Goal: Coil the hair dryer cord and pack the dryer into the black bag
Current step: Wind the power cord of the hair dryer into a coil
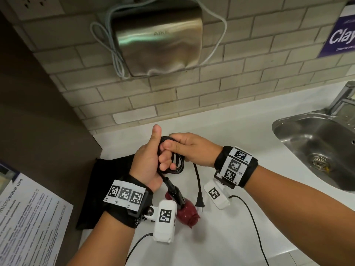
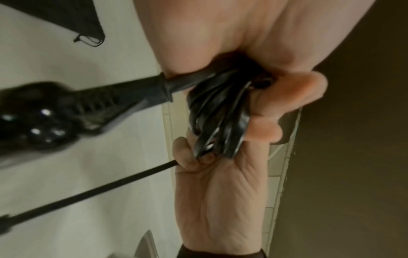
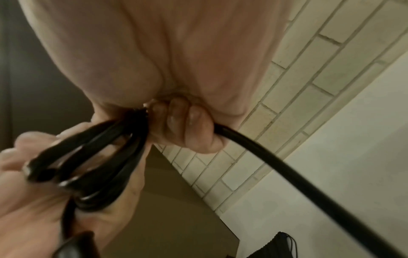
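Note:
The black cord is wound in several loops around the fingers of my left hand, whose thumb points up. My right hand grips the cord at the top of the coil, fingers curled round it. The cord's tail drops from my right hand to the plug, which dangles. The hair dryer, dark red body and black handle, hangs from the coil below my left hand. The black bag lies flat on the white counter under my left wrist.
A steel sink and tap sit at the right. A metal hand dryer hangs on the tiled wall ahead. A printed sheet lies at the left beside a dark panel. Thin camera cables trail over the counter.

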A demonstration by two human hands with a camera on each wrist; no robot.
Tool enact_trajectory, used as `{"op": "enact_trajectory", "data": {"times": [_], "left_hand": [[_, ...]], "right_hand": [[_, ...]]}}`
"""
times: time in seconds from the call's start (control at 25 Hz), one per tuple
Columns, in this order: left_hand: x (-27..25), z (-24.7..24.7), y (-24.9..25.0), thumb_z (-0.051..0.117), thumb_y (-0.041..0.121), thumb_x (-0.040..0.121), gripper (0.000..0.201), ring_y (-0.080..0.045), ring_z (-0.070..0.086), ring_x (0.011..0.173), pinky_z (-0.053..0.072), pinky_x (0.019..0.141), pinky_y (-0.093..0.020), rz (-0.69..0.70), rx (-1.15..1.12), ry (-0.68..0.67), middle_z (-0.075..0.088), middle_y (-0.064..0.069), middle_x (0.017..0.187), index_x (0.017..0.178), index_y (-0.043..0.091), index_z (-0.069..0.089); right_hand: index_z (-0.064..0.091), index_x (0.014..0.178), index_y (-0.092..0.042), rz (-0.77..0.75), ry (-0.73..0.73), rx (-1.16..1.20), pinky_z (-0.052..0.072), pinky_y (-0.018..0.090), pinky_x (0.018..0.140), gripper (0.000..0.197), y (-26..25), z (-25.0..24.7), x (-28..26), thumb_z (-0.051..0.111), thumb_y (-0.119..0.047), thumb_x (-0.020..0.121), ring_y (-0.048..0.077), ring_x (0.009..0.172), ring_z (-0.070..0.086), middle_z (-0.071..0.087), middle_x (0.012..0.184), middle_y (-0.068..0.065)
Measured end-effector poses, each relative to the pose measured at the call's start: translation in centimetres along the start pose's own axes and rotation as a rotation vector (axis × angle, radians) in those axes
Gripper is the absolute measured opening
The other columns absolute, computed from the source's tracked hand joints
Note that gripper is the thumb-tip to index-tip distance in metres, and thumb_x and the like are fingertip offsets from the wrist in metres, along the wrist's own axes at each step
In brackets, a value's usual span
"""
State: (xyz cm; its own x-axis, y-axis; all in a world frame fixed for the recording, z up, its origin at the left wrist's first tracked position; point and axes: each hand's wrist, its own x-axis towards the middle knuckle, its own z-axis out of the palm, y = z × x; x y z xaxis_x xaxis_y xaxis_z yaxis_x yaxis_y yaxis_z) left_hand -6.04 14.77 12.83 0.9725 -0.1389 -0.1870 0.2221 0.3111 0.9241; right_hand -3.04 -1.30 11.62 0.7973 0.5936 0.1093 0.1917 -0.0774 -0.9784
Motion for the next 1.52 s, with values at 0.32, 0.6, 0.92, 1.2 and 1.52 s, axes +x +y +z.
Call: {"op": "enact_trajectory", "data": {"times": [0.32,0.6,0.92,1.2,1.52], "left_hand": [[-0.8,0.5,-1.2,0.052,0.038,0.105,0.053,-0.011,0.042,0.049,0.052,0.054,-0.028,0.199,0.109,0.089,0.042,0.004,0.060,0.114,-0.014,0.060],[-0.3,-0.6,0.0,0.052,0.033,0.107,0.029,-0.006,0.033,0.041,0.041,0.046,-0.024,0.111,-0.112,0.177,0.034,0.007,0.057,0.085,0.014,0.054],[1.1,-1.9,1.9,0.057,0.035,0.105,0.031,-0.007,0.036,0.040,0.043,0.047,-0.024,0.112,-0.348,0.465,0.038,0.008,0.054,0.080,0.016,0.052],[1.8,-2.7,1.4,0.055,0.034,0.105,0.036,-0.008,0.039,0.034,0.043,0.053,-0.027,0.072,-0.361,0.526,0.041,0.009,0.046,0.075,0.015,0.049],[1.6,-2.8,0.6,0.050,0.022,0.108,0.035,-0.009,0.042,0.036,0.060,0.069,-0.040,0.077,-0.490,0.526,0.043,0.004,0.045,0.076,0.011,0.048]], "right_hand": [[0.069,0.104,-0.006,-0.054,0.020,-0.126,0.050,0.027,0.089,0.026,0.1,-0.8,-0.2,0.048,-0.021,0.111,0.005,0.080,0.068,0.074,0.089,-0.007],[0.066,0.101,-0.015,0.066,0.233,-0.263,0.038,0.015,0.060,0.029,3.5,-1.4,-2.8,0.045,-0.031,0.111,-0.003,0.056,0.045,0.053,0.064,-0.023],[0.033,0.153,-0.051,0.025,0.371,-0.628,0.051,0.015,0.082,0.051,7.7,1.9,-8.1,0.040,-0.025,0.110,-0.001,0.082,0.063,0.061,0.100,-0.025],[0.068,0.111,-0.028,0.011,0.086,-0.462,0.057,0.040,0.069,0.034,2.4,4.7,-8.8,0.043,-0.011,0.094,0.019,0.063,0.063,0.073,0.081,-0.001],[0.068,0.105,-0.019,-0.380,-0.096,-0.931,0.050,0.027,0.070,0.012,-0.6,6.9,-8.0,0.056,-0.023,0.100,0.018,0.084,0.054,0.065,0.089,-0.001]]}}
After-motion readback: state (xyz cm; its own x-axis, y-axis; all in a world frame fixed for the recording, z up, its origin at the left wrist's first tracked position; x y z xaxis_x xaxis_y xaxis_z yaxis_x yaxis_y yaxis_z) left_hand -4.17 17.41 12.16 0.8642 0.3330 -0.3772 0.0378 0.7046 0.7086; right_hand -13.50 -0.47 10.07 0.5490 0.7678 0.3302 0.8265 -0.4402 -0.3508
